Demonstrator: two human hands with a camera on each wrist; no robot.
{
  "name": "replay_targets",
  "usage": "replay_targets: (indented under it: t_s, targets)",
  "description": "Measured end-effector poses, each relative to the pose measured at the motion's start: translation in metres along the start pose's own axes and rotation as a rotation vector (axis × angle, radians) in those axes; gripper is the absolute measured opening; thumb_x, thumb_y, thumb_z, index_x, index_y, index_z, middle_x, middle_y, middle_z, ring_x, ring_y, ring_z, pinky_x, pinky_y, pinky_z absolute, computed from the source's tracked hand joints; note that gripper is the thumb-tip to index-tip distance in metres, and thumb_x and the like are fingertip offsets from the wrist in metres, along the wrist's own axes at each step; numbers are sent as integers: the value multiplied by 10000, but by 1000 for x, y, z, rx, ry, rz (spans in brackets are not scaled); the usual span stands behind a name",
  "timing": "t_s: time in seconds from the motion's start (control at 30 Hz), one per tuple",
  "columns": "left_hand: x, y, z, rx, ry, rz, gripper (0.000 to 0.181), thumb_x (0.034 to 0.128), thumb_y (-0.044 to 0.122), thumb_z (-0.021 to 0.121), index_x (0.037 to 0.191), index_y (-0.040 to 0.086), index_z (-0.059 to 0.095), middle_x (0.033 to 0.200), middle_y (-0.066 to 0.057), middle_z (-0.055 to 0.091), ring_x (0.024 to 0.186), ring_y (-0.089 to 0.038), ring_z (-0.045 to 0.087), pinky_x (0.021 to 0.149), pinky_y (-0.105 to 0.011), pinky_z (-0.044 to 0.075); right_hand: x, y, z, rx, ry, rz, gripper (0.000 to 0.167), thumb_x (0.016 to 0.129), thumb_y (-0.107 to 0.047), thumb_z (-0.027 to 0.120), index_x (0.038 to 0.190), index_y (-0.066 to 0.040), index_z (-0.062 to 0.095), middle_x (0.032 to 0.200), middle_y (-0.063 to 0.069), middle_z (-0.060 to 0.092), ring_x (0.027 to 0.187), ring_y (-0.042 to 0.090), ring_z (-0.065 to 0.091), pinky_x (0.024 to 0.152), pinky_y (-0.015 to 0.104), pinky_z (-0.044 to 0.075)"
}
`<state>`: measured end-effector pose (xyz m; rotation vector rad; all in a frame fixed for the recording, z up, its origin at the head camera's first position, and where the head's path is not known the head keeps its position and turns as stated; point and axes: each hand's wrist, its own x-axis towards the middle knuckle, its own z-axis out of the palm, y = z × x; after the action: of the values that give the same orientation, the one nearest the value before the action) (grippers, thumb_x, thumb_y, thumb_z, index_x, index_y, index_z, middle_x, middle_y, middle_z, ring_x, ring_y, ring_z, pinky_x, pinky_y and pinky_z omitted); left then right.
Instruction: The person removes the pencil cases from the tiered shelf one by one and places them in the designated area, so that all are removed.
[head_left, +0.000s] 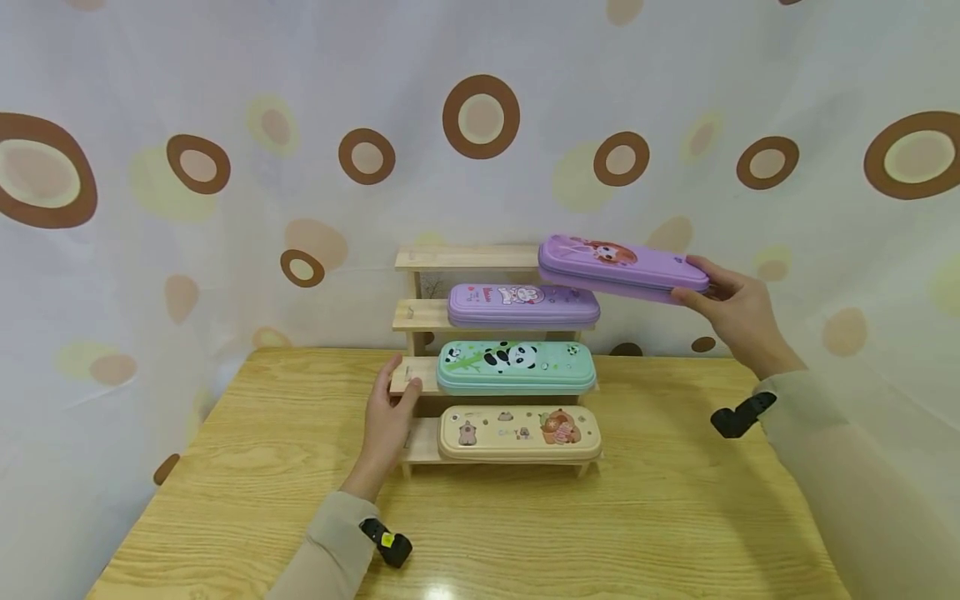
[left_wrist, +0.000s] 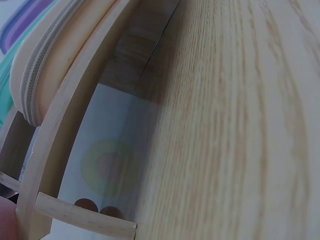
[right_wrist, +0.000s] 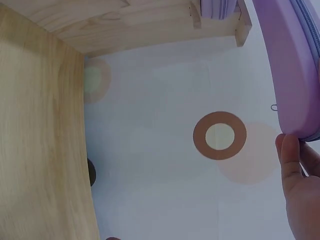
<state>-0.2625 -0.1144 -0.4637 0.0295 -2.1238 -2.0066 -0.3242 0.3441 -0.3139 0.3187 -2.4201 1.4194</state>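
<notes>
My right hand [head_left: 738,312] pinches the right end of a purple pencil case [head_left: 622,265] with a long-haired girl printed on it. This case is tilted, its left end overlapping the top step in the head view. In the right wrist view the thumb and fingers meet at the case's end. My left hand [head_left: 386,425] grips the left end of a stepped wooden rack [head_left: 416,450] at the second step from the bottom. On the lower steps lie a lilac rabbit pencil case [head_left: 523,307], a mint panda pencil case [head_left: 517,367] and a cream pencil case [head_left: 520,433].
The rack stands on a wood-grain table [head_left: 660,500]. Behind it hangs a white curtain [head_left: 525,192] printed with brown and beige circles, close to the table's back edge. A black strap device [head_left: 742,415] sits on the right wrist, another strap device [head_left: 387,542] on the left.
</notes>
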Motion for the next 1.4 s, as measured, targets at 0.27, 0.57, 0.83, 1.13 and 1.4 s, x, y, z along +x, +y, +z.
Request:
replay_targets:
  t_s: [0.27, 0.57, 0.83, 1.13, 1.4]
  targets:
    - [-16, 32, 0, 23, -16, -8, 561, 1030, 193, 538, 1540, 114, 319, 1579, -123, 274, 1246, -277, 424, 1024, -432, 376, -18, 12, -16, -11, 36, 10, 629, 936, -202, 688, 1506, -150, 425, 1446, 100, 501, 1020, -2, 584, 817, 88, 451]
    - [-6, 15, -1, 1, -6, -5, 568, 1026, 243, 551, 1541, 161, 325, 1574, -93, 295, 1293, -280, 407, 1050, -444, 356, -34, 30, -32, -34, 48, 69, 643, 935, -235, 686, 1515, -195, 411, 1451, 62, 501, 1037, -29, 564, 821, 71, 431]
    - [-4, 8, 1, 18, 7, 26, 563, 1018, 276, 565, 1531, 194, 348, 1557, -72, 330, 1286, -269, 425, 1040, -443, 369, -48, 47, -44, -20, 56, 96, 660, 937, -213, 686, 1524, -170, 388, 1446, 18, 502, 1044, -62, 551, 812, 70, 437]
    - [1, -4, 0, 24, 5, 32, 570, 1017, 337, 561, 1533, 241, 339, 1573, -37, 299, 1296, -249, 408, 1041, -451, 367, -62, 75, -48, -14, 46, 129, 668, 949, -240, 670, 1536, -169, 359, 1513, 149, 400, 1038, -138, 536, 811, 71, 439]
    - [1, -4, 0, 36, 14, 23, 554, 1015, 341, 563, 1523, 266, 356, 1555, -15, 328, 1255, -231, 443, 1023, -434, 382, -71, 100, -48, 23, 61, 164, 686, 927, -219, 699, 1523, -126, 374, 1453, 37, 476, 1000, -128, 567, 795, 83, 455]
